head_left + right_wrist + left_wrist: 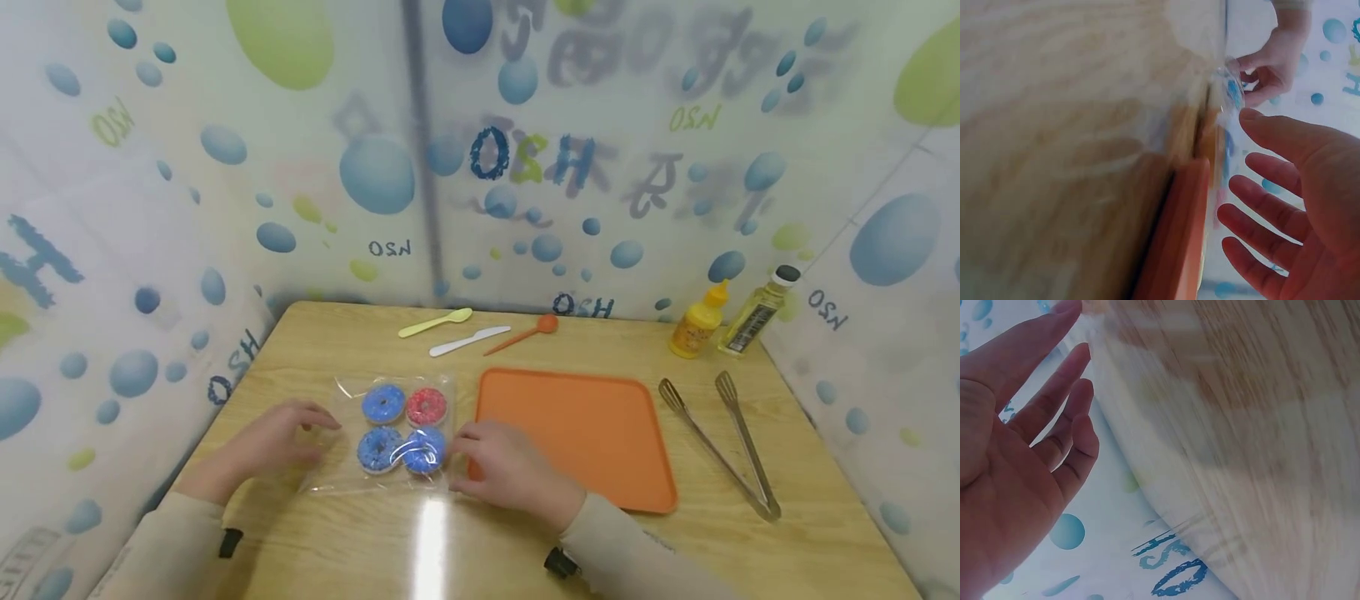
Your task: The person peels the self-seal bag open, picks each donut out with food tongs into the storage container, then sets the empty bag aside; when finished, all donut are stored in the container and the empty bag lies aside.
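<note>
A clear plastic bag (pixel 341 479) lies flat on the table with several doughnuts inside: blue ones (pixel 369 408) with speckled tops and one pink-red one (pixel 415 408). At the bag's left edge is my left hand (pixel 273 437), its fingers loosely bent; in the left wrist view this hand (pixel 1016 444) holds nothing. My right hand (pixel 517 475) sits at the bag's right edge, over the near left corner of an orange tray (pixel 577 433). The right wrist view shows that hand (pixel 1310 200) with fingers spread and relaxed. Whether either hand touches the plastic, I cannot tell.
Behind the bag lie a yellow-green spoon (pixel 435 322), a white knife (pixel 470 341) and an orange spoon (pixel 547 323). Metal tongs (pixel 750 450) lie spread right of the tray. A yellow squeeze bottle (pixel 697 325) and an oil bottle (pixel 753 317) stand at the back right, near patterned walls.
</note>
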Available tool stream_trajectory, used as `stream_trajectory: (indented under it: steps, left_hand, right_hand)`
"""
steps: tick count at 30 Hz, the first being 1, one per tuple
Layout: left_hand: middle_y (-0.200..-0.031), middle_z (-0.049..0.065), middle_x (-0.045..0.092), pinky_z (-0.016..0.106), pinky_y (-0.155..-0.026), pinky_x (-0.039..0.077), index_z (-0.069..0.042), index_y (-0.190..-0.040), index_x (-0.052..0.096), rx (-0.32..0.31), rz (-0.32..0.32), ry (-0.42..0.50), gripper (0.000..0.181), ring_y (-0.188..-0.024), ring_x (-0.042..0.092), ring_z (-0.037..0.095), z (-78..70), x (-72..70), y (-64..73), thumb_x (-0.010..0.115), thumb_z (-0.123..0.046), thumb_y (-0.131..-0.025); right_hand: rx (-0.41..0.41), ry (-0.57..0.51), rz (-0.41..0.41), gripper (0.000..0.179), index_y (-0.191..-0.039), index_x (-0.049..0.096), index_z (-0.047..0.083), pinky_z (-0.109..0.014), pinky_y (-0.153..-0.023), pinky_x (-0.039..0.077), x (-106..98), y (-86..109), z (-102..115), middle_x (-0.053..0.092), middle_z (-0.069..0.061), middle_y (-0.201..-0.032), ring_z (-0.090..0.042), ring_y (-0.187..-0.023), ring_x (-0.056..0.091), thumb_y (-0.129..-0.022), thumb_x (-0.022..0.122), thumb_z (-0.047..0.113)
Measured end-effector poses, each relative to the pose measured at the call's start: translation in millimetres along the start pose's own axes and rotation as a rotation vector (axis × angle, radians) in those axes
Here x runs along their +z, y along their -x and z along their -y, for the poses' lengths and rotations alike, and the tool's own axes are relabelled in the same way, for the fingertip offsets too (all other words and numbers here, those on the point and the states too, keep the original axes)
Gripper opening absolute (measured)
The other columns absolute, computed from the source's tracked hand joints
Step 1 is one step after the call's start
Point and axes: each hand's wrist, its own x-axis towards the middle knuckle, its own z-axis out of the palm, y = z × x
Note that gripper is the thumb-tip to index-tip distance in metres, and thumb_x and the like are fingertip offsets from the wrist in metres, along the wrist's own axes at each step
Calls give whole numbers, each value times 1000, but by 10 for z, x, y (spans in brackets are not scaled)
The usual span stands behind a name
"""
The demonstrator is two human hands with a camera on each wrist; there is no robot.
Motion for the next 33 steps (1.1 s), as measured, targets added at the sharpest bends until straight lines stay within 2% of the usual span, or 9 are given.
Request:
stream_trajectory:
  steps: [4,11,16,21,28,33]
  left_hand:
    - [-124,12,70,58,-98,53,-15,-116,77,7,4,-18,39,-115,64,39,27,4,-2,87,-11,-79]
    - [-125,10,68,60,-100,48,-17,-114,78,31,11,-70,39,-117,60,39,61,42,-35,90,-13,-77]
    - [-124,7,67,59,-101,48,-18,-113,78,18,9,-85,39,-117,58,36,78,58,-46,90,-12,-76]
    - [-125,6,67,58,-101,48,-20,-111,79,38,6,-101,39,-118,57,35,103,64,-61,90,-11,-75]
    - [-126,7,67,60,-102,48,-18,-113,79,54,1,-107,40,-119,58,37,117,72,-80,90,-12,-75]
    - [-127,6,67,62,-104,46,-19,-113,79,38,15,-80,39,-122,57,38,126,74,-94,90,-13,-76]
  right_hand:
    - [-18,16,20,40,-117,75,26,-23,-85,51,65,-28,41,67,10,-110,-5,-96,60,-85,83,48]
    - [-29,55,6,41,-115,74,29,-20,-74,47,110,-73,87,64,10,-102,-1,-85,53,-80,86,48]
    - [-22,58,4,40,-114,73,29,-17,-70,42,155,-98,100,63,11,-100,1,-80,49,-80,86,46]
    - [-47,61,-26,34,-111,73,29,-14,-67,40,184,-117,118,61,14,-96,2,-78,50,-82,85,44]
    - [-78,78,-54,26,-106,72,29,-13,-68,40,199,-138,143,60,15,-95,0,-81,53,-84,82,41]
    - [-93,52,-68,14,-98,74,31,-14,-74,43,207,-132,142,63,15,-98,-1,-87,57,-86,80,34]
